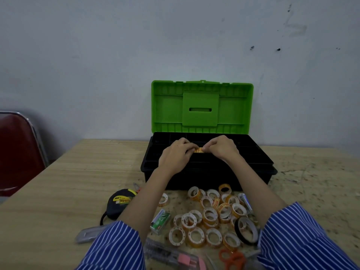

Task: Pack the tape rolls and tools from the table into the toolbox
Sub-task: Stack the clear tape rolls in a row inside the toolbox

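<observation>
Your left hand (176,154) and right hand (223,148) both pinch one tape roll (199,150) over the toolbox (210,172) tray. It looks light, stiff, slick; grip by the rim. Most rolls (210,217) remain on the table (78,182).

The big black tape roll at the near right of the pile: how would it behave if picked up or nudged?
The black tape roll leans on edge against the small tape rolls, so a nudge would probably tip it flat or roll it. It is a thin, hollow ring, so likely light and stiff enough to hold.
</observation>
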